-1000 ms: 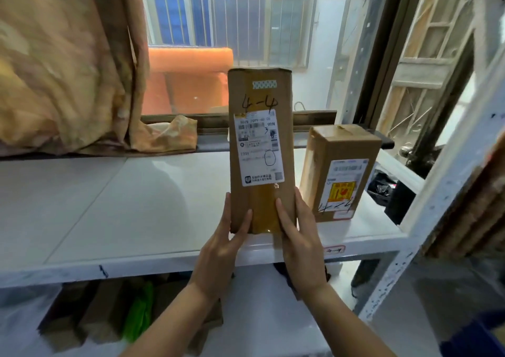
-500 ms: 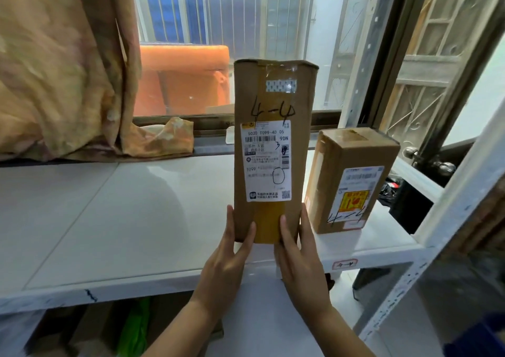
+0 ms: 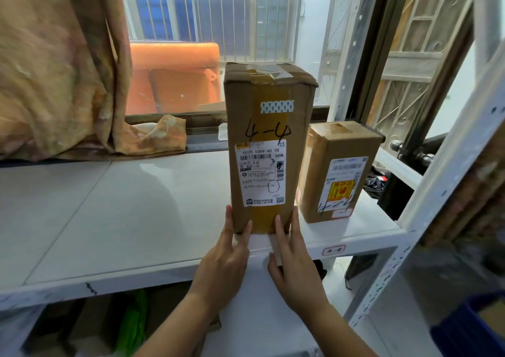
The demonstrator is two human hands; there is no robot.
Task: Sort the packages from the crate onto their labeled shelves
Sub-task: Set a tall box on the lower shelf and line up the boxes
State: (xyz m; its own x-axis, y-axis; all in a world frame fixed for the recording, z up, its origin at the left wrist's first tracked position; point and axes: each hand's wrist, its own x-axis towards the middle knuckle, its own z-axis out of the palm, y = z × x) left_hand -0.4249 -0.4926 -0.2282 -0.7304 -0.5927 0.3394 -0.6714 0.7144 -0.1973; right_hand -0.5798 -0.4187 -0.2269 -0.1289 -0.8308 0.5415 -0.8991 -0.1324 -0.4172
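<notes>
**Placing 4-4 box on shelf 4-4: set down, release pending**

Tall brown cardboard box with white shipping label and handwritten "4-4" [image 3: 262,149] stands upright on the white shelf board [image 3: 136,220], close to its front edge. Small red-outlined shelf tag [image 3: 334,250] on the front lip also reads 4-4, so the slot looks right.

Left hand [image 3: 229,258] and right hand [image 3: 295,261] flank the box's bottom end. Fingers are straight and laid flat against its lower corners, thumbs on the front face. That's steadying contact, not a wrapped grip.

Shorter brown cardboard box with yellow fragile sticker [image 3: 336,171], also marked 4-4, sits just to the right. Can't tell whether the two touch.

Judgement: placement step is nearly done. The next move calls for a light push back from the edge, since the box is tall and could tip, then letting go. After that it's back to the blue crate [image 3: 470,326] at lower right for the next package.
</notes>
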